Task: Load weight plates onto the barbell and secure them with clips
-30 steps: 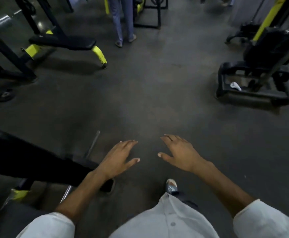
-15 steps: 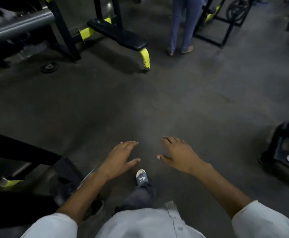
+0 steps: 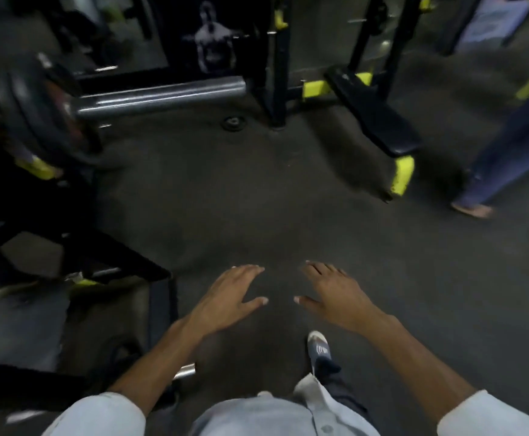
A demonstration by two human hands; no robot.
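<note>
Both hands are held out in front, palms down, above the dark gym floor. The left hand is seen w/ fingers spread and thumb out to the side; grip wide, nothing held. The right hand is likewise spread, grip wide, nothing held. The two thumbs are pointed toward each other w/ a gap of bare floor between; hands apart, not touching.

The barbell is found at upper left, well away from both hands: its steel sleeve is laid roughly level, free end toward centre-right, bare along the visible length. A dark weight plate is already seated at the inner end of that sleeve, at far left; edges are blurred, so the plate count can't be told. No clip can be made out on the sleeve. A small round disc is seen flat on the floor just below the sleeve's free end.

A black bench w/ yellow-tipped leg is placed at upper right, beside black rack uprights. Another person's legs in blue trousers are caught at the right edge, blurred. A black frame is seen at lower left, near the left forearm. The wearer's shoe is set on the floor below the right hand; pale sleeves are visible at the bottom.
</note>
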